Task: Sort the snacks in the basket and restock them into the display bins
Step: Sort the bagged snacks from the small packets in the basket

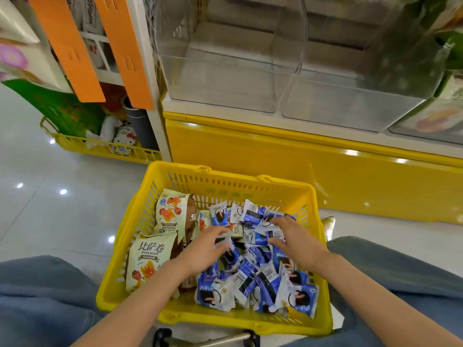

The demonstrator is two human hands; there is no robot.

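Basket (225,319): yellow plastic with slotted walls, standing on the tiled floor (50,196) between the person's knees, just in front of a yellow cabinet (275,166).

Contents: cream packs (147,261) with orange print lie stacked along the basket's left side, some flat and some on edge. Blue packets (253,281), small and blue-and-white, fill the middle and right side in a loose heap, reaching the near wall. The two kinds meet at the centre, where a few cream packs lie partly under the blue ones.

Left hand (205,249): inside the basket at the boundary between the two kinds, palm down, fingers gently bent and close together, tips on the blue packets. Motion blur prevents confirming whether anything is gripped.

Right hand (295,239): inside the basket over the far right of the blue heap, fingers spread and bent over the packets. One packet lies between thumb and forefinger; whether it is held cannot be told.

Bins (225,78): two clear plastic display bins sit side by side on the white shelf above the cabinet. No product is visible inside either. A third bin at the far right edge holds printed packs.

Surroundings: a second yellow basket (100,149) stands on the floor to the left, holding a plush toy (125,139). Orange strips (67,46) hang from the rack above it. Blue jeans (400,266) cover both knees.
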